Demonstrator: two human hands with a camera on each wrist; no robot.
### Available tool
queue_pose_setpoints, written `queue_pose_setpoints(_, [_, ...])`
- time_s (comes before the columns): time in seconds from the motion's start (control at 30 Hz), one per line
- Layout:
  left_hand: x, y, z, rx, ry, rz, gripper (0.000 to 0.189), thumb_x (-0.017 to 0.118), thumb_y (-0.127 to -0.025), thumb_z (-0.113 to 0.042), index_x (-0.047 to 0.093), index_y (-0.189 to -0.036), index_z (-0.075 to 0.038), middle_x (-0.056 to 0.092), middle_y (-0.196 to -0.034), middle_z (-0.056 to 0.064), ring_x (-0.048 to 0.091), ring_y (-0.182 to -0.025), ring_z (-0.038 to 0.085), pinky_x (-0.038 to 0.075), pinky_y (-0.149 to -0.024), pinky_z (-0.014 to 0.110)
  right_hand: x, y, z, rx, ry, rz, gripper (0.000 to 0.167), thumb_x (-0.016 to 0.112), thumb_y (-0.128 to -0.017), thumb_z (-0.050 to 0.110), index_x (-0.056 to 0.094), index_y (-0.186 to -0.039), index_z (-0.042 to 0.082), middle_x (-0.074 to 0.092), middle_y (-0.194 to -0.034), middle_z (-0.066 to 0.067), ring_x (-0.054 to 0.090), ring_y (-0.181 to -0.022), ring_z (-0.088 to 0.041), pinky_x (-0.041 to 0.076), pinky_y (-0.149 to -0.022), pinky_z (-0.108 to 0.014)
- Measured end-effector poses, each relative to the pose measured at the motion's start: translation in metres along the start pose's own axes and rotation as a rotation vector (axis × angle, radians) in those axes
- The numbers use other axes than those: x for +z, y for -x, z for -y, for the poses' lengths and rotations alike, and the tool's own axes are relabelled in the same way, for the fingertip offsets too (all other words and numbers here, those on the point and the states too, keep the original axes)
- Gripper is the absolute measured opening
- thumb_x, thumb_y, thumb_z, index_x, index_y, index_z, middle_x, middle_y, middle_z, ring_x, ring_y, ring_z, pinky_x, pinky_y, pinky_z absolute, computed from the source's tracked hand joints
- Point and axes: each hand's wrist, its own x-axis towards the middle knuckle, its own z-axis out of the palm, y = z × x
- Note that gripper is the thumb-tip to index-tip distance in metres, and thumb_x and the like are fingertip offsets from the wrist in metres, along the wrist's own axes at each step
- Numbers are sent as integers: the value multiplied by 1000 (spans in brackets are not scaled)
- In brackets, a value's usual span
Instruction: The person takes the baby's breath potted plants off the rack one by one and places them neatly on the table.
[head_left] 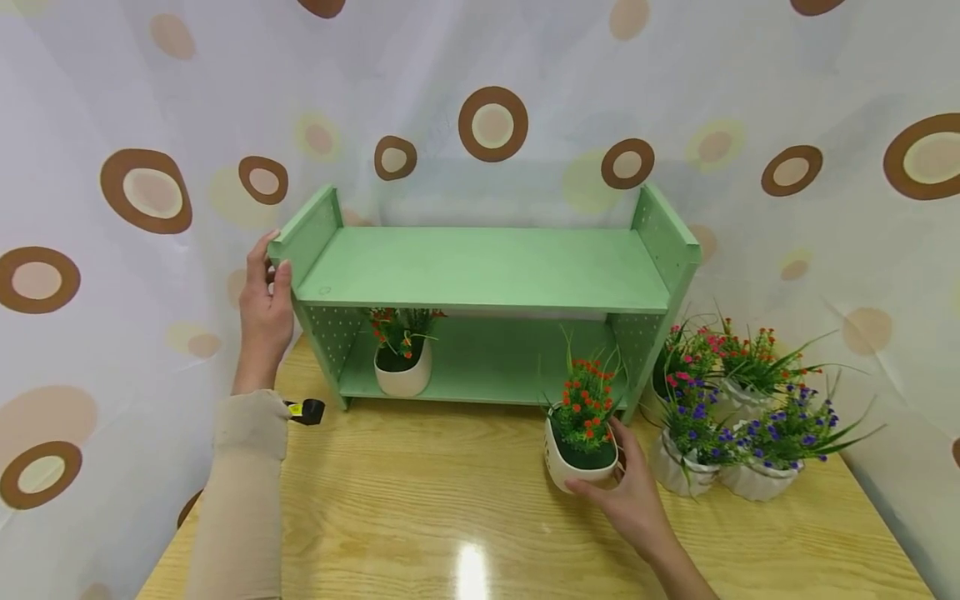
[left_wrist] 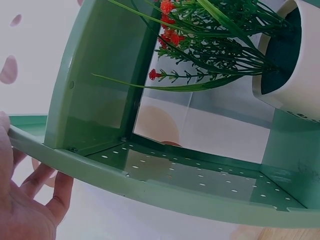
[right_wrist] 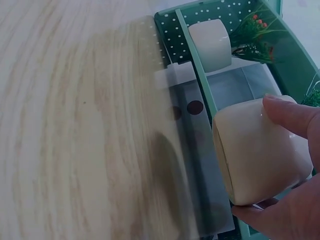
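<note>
My left hand [head_left: 266, 321] holds the upper front corner of a green two-tier shelf [head_left: 480, 267], thumb near the front edge and fingers on the outer side. In the left wrist view its fingers [left_wrist: 61, 195] bend against the side panel's rim. My right hand [head_left: 633, 500] grips a white pot [right_wrist: 265, 150] of red artificial flowers [head_left: 587, 400], thumb on one side and fingers round the other. That pot is tilted in front of the lower tier's right end. A similar white pot [head_left: 406, 373] with red flowers stands at the left of the lower tier.
Right of the shelf, several white pots [head_left: 686, 471] with purple, pink and red flowers crowd together on the wooden table [head_left: 420, 500]. A patterned curtain [head_left: 420, 83] hangs behind. Near my left wrist is a small black-and-yellow object [head_left: 306, 411].
</note>
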Motion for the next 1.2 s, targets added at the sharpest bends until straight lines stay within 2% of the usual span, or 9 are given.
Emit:
queue_pose_setpoints(0.3, [3, -1, 2, 9, -8, 8, 46, 41, -112, -38, 37, -158, -37, 53, -148, 12, 53, -115, 22, 42, -85, 24, -1, 1, -13, 52, 14, -7, 115, 90, -82, 21, 14, -165, 6, 18, -169, -24, 20, -155, -47, 22, -121, -67])
queue_pose_setpoints(0.83, [-1, -1, 2, 8, -29, 4, 46, 40, -112, -37, 35, -159, -36, 53, -147, 14, 54, -113, 26, 41, -84, 25, -2, -1, -34, 35, 48, -23, 112, 91, -81, 14, 16, -164, 1, 22, -166, -27, 22, -153, -46, 22, -121, -66])
queue_pose_setpoints(1.0, [-3, -1, 2, 10, -38, 8, 46, 40, -112, -37, 35, -159, -36, 52, -147, 16, 55, -115, 30, 41, -84, 24, -2, -2, -38, 25, 76, -14, 111, 91, -80, 14, 17, -162, -3, 27, -162, -29, 27, -150, -47, 28, -118, -66])
queue_pose_setpoints(1.2, [-3, -1, 1, 12, -38, 10, 46, 40, -113, -36, 35, -159, -35, 53, -145, 16, 54, -113, 27, 41, -84, 24, -2, -3, -39, -2, 133, -27, 107, 92, -79, 17, 22, -158, -5, 34, -157, -30, 35, -145, -47, 35, -114, -65])
